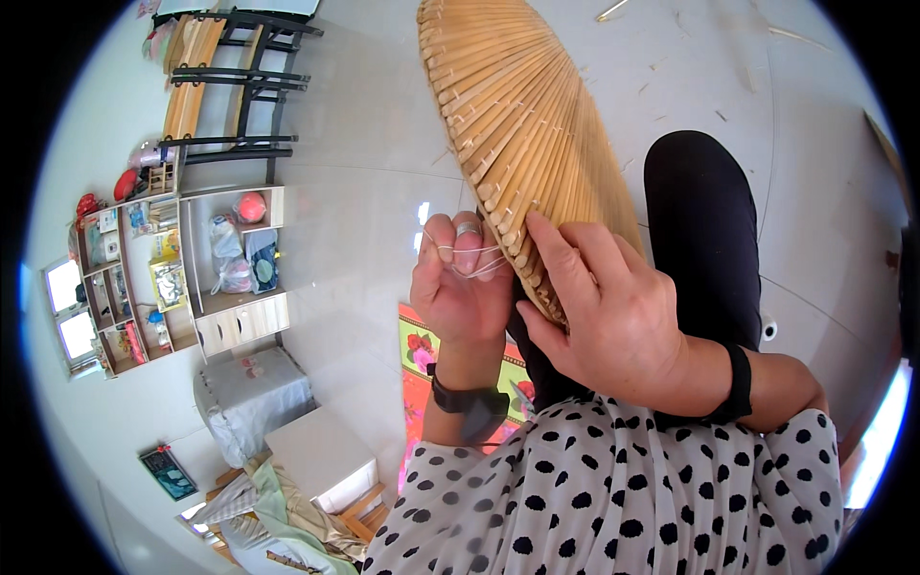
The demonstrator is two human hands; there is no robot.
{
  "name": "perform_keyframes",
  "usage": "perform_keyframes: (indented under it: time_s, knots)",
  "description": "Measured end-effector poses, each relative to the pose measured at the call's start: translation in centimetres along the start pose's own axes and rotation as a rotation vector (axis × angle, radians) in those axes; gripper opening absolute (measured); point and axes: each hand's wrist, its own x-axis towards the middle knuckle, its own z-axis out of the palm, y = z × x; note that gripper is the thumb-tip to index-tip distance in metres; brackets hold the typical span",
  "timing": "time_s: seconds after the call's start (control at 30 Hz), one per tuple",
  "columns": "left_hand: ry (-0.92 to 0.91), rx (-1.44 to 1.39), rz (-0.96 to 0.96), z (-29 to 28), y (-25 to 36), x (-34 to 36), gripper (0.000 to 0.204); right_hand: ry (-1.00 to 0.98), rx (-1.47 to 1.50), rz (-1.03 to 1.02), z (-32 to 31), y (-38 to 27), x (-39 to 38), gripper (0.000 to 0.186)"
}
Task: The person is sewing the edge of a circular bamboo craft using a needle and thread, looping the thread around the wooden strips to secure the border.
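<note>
A large, curved, pleated tan piece, like a straw fan or shallow hat, stands tilted in front of me. Rows of pale stitches run near its thick, bumpy rim. My right hand grips the near end of that rim, the index finger on the ribbed face and the thumb at the edge. Close to the rim on the left, my left hand is turned palm up with its fingers curled. White thread loops around those fingers and runs to the rim. Whether a needle is there I cannot tell.
Below my left wrist lies a bright floral mat. Straw scraps are scattered on the tiled floor. To the left stand a filled shelf unit, a covered box, a white cabinet and stacked black-legged furniture. My dark-trousered knee is at right.
</note>
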Motion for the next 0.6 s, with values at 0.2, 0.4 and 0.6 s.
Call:
perform_keyframes:
  time_s: [0.2,0.4,0.6]
  knots:
    - [-0.048,0.093,0.039,1.4,-1.4,2.1,0.018,0.093,-0.084,0.047,-0.6,0.0,0.9,0.054]
    - [-0.179,0.147,0.013,1.2,-1.6,3.0,0.017,0.11,-0.087,0.047,-1.3,0.3,0.8,0.048]
    - [-0.2,0.137,0.004,2.4,-1.8,1.7,0.015,0.082,-0.083,0.051,-2.7,-0.9,0.5,0.042]
